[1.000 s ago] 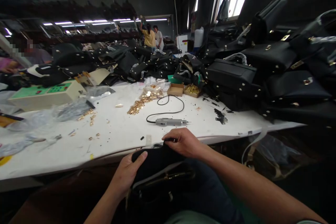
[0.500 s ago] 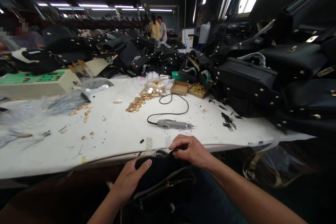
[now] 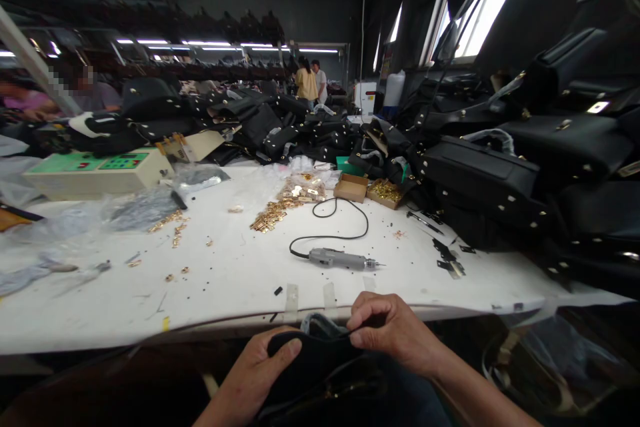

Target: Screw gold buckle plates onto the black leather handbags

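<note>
Black bag (image 3: 313, 363), one: at the near edge of the white table (image 3: 225, 293), low in view before the person, its top edge raised, lower part dark and hard to make out. Grey loop (image 3: 323, 324), one: standing up just behind that edge, between the two hands.
Left hand (image 3: 260, 367): grasping the bag's left side, thumb laid over the near face. Right hand (image 3: 390, 330): pinching the bag's top edge at the right between thumb and fingers.
Grey powered driver (image 3: 340, 259), one: lying on the table beyond the hands, tip to the right, black cord (image 3: 330, 237) looped behind it. Gold-coloured pieces (image 3: 270, 215), loose heap: beyond the cord, to the left. Cardboard boxes, two: one open (image 3: 351, 188), the other (image 3: 384, 193) holding small gold-coloured parts. Black bags (image 3: 480, 180), many: piled at right and along the back
</note>
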Tool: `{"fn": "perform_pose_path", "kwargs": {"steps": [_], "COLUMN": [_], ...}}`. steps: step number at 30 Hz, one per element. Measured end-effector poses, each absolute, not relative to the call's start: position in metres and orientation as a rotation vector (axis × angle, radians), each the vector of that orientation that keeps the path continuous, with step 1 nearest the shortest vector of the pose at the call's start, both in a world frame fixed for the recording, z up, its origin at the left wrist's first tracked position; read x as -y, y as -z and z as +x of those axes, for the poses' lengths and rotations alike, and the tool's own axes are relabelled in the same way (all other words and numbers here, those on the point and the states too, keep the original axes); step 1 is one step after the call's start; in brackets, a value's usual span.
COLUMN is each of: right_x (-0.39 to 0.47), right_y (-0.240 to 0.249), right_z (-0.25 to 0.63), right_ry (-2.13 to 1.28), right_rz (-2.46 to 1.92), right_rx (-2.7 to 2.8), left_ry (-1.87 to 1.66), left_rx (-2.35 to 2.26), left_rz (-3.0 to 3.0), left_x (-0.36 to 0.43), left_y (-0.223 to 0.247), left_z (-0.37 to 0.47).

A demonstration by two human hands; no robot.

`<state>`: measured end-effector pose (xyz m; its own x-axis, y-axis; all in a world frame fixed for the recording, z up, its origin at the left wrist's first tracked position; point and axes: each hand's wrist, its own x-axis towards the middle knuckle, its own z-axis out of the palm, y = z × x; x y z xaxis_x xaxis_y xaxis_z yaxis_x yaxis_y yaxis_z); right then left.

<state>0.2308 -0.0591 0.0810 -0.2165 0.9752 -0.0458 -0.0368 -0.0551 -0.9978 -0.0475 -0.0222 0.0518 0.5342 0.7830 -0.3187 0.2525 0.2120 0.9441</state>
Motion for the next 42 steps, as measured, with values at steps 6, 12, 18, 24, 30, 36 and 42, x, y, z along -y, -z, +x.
{"fn": "perform_pose_path", "kwargs": {"steps": [6,12,18,24,30,36,42], "right_x": [0.061,0.067,0.075,0.077,0.076,0.075,0.079], "right_y": [-0.084,-0.093,-0.106,-0.117,-0.111,-0.103,-0.105], "right_z": [0.236,0.237,0.246,0.259,0.256,0.243,0.245], "right_ry": [-1.348,-1.109,-1.021,-1.098,-0.965,-1.066,-1.337], "right_rz": [-1.163,-1.204,-1.116,-1.111,-1.094,-0.982,-1.188], "right_rx": [1.560,1.913,2.088,1.843,1.865,1.941,1.833], "left_ry": [-0.478,-0.460,-0.429,-0.393,-0.419,-0.418,-0.443], "left_rx": [-1.006,-0.971,-0.980,-0.990,-0.974,-0.982,-0.949], "left_rz": [1.360,1.346,1.311,1.274,1.202,1.250,1.261], "left_x": [0.026,0.030,0.032,0.033,0.032,0.033,0.034], "left_y": [-0.056,-0.058,-0.062,-0.056,-0.052,-0.053,-0.048], "left_z": [-0.050,-0.051,-0.052,-0.052,-0.053,-0.053,-0.055]}}
